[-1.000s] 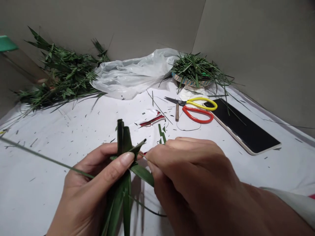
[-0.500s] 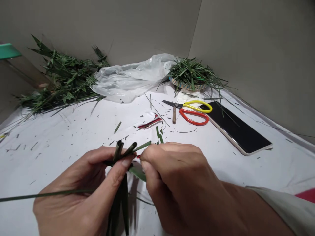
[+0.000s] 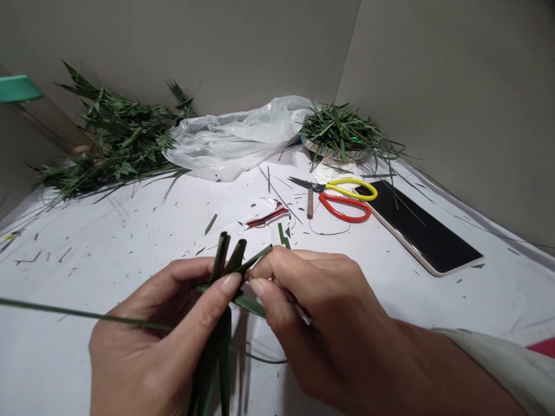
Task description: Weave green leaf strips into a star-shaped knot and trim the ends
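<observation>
Between the thumb and fingers of my left hand (image 3: 151, 341) is a bundle of folded green leaves (image 3: 235, 257). Its rolled ends stick up above the thumb, and long blades hang down below the hand. A thin green strip (image 3: 82, 312) runs off to the left from behind the thumb. My right hand (image 3: 325, 323) is closed in a pinch, its fingertips against the right side of the bundle. What the pinch holds is small and mostly hidden; a slim glint shows below the fingers.
Scissors (image 3: 344, 208) with yellow and red handles lie beside a short brown stick (image 3: 310, 203) and a black phone (image 3: 425, 225). Farther back are a leaf pile (image 3: 121, 133), a plastic bag (image 3: 234, 138), a dish of cut leaves (image 3: 342, 130) and a green-lidded container (image 3: 21, 88). Scraps dot the white sheet.
My left hand and the bundle have shifted slightly right and up in the view. The red bit between the hands is now mostly hidden by my right fingertips, closer to the leaves.
</observation>
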